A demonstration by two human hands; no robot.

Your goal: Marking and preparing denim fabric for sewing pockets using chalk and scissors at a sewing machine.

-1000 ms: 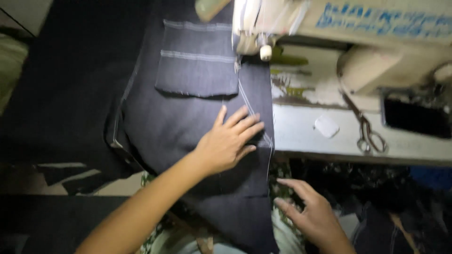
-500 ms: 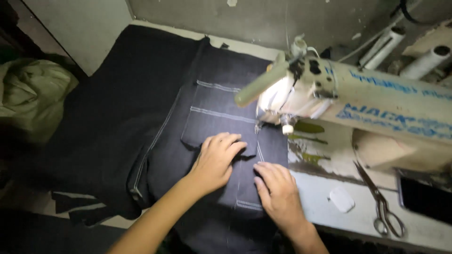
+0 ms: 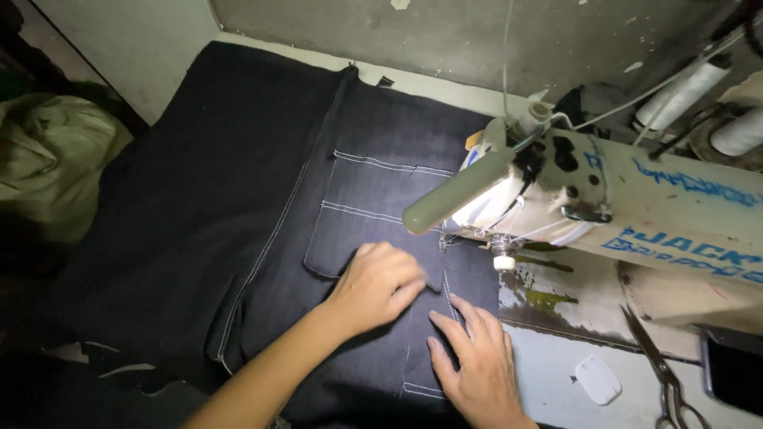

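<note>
- The left hand [image 3: 380, 287] lay flat on the dark denim [image 3: 238, 238], fingers together and bent a little, pressing the cloth near the lower corner of the stitched pocket [image 3: 373, 214]; it held nothing.
- The right hand [image 3: 477, 361] rested palm down just beside it, fingers spread narrowly along a white-stitched edge, also gripping nothing.
- The denim was spread across the table [image 3: 548, 373], its right edge running under the head of the sewing machine [image 3: 604, 206].
- Judged risk: both sets of fingertips sat close to the needle area, so a started machine could catch a finger.
- The cloth hung off the table on the near side; its weight could drag the seam out of line.
- The scissors [image 3: 664, 373] lay near the table edge, and a tug on the cloth might knock them off.
- A white chalk piece [image 3: 598, 379] lay near the right hand.
- An olive sack [image 3: 56, 159] sat at the left, bulging; its contents could not be seen.
- Thread spools [image 3: 707, 103] stood behind the machine.
</note>
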